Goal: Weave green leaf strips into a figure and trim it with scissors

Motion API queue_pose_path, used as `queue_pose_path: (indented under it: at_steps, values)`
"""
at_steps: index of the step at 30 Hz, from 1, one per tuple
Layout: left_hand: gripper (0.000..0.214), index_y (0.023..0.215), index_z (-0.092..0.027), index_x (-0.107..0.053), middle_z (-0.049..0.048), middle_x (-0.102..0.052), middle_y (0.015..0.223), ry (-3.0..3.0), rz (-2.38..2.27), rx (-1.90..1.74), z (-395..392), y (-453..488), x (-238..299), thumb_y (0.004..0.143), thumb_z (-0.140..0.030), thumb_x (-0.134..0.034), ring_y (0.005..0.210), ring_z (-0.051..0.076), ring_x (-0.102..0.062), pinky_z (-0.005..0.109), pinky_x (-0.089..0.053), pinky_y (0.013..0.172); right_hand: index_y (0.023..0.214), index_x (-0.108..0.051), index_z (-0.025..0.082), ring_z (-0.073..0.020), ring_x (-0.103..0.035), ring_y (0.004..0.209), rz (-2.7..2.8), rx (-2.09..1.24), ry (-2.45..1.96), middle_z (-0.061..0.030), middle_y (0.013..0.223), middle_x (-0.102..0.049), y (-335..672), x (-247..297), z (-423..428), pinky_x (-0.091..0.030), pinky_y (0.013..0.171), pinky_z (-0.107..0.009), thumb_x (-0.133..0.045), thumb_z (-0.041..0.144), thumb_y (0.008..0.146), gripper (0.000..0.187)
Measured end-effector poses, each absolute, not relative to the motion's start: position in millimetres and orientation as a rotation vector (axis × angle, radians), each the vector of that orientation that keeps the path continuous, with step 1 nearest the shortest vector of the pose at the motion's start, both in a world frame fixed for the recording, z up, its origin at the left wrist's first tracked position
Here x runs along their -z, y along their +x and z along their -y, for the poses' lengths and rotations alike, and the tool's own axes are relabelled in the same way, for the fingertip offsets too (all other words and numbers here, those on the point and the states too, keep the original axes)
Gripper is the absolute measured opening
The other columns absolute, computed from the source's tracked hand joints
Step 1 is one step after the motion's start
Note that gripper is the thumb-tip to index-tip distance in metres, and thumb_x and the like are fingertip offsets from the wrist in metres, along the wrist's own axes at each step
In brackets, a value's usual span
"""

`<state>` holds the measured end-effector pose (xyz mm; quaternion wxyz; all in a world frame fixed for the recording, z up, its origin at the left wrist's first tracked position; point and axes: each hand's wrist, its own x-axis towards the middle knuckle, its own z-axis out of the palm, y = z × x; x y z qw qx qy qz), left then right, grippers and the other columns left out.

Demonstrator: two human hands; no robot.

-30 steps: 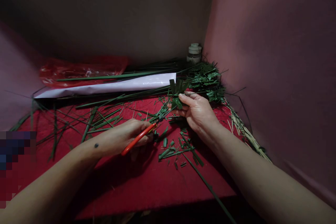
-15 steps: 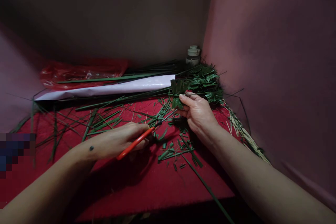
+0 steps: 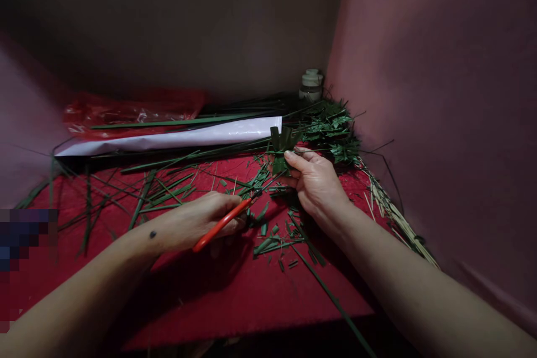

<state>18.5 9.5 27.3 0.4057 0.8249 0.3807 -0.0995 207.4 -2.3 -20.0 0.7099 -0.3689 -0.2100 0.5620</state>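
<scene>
My left hand (image 3: 218, 215) is closed around the orange handles of a pair of scissors (image 3: 220, 227). The dark blades point up and to the right, their tips close beneath a green leaf flower (image 3: 280, 154) with pointed petals. My right hand (image 3: 316, 179) pinches that flower between thumb and fingers. Whether the blade tips touch the leaf, I cannot tell. Below both hands, cut green leaf scraps (image 3: 268, 243) are scattered over the red tabletop (image 3: 235, 307).
Behind the hands lie a long white wrapper (image 3: 201, 135), a red plastic bag (image 3: 134, 112) and long green leaf strips (image 3: 168, 190). A pile of finished-looking leaf flowers (image 3: 335, 128) and a lidded jar (image 3: 311, 86) stand by the right wall. Pale stalks (image 3: 398, 218) lie beside it.
My left hand has shifted slightly right and up with the scissors, bringing the blades a little nearer the leaf flower. My right hand keeps the flower almost in place.
</scene>
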Motion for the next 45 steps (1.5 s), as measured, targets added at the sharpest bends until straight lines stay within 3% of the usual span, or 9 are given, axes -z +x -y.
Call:
queue_pose_path:
  at_steps: [7, 14, 29, 37, 45]
  values:
    - [0.017, 0.074, -0.017, -0.044, -0.0013, -0.05, 0.063, 1.923, -0.946, 0.245, -12, 15, -20, 0.081, -0.033, -0.043, 0.054, 0.011, -0.049, 0.021, -0.04, 0.048, 0.078, -0.054, 0.017, -0.0115, -0.057, 0.056, 0.471, -1.252, -0.846, 0.0028, 0.069, -0.059, 206, 19, 5, -0.052, 0.05, -0.027, -0.062, 0.015, 0.068, 0.013]
    - [0.016, 0.076, -0.015, -0.048, 0.0004, -0.055, 0.065, 1.905, -0.925, 0.2, -12, 16, -21, 0.079, -0.03, -0.046, 0.055, 0.012, -0.053, 0.022, -0.042, 0.05, 0.075, -0.056, 0.016, -0.0118, -0.056, 0.058, 0.506, -1.29, -0.851, 0.0015, 0.068, -0.058, 205, 20, 5, -0.05, 0.049, -0.027, -0.061, 0.016, 0.07, 0.007]
    - [0.028, 0.073, -0.016, -0.049, -0.0021, -0.052, 0.055, 1.974, -0.961, 0.243, -13, 16, -17, 0.08, -0.044, -0.048, 0.044, 0.011, -0.052, 0.019, -0.038, 0.039, 0.076, -0.054, 0.017, -0.0115, -0.055, 0.053, 0.496, -1.321, -0.823, 0.0023, 0.067, -0.059, 207, 22, 4, -0.049, 0.05, -0.028, -0.064, 0.018, 0.067, 0.013]
    - [0.026, 0.071, -0.017, -0.047, -0.0021, -0.053, 0.053, 1.886, -1.009, 0.292, -19, 9, -21, 0.08, -0.042, -0.048, 0.042, 0.011, -0.052, 0.019, -0.038, 0.038, 0.075, -0.053, 0.017, -0.0103, -0.055, 0.052, 0.428, -1.284, -0.842, 0.0033, 0.068, -0.059, 211, 21, 1, -0.05, 0.055, -0.028, -0.065, 0.015, 0.065, 0.016]
    - [0.027, 0.075, -0.016, -0.048, -0.0029, -0.054, 0.054, 1.842, -1.201, 0.008, -33, 3, -12, 0.076, -0.042, -0.054, 0.042, 0.01, -0.052, 0.018, -0.038, 0.038, 0.074, -0.06, 0.015, -0.0078, -0.056, 0.063, 0.529, -1.114, -0.833, 0.003, 0.07, -0.061, 211, 16, 2, -0.047, 0.06, -0.02, -0.065, 0.01, 0.059, 0.017]
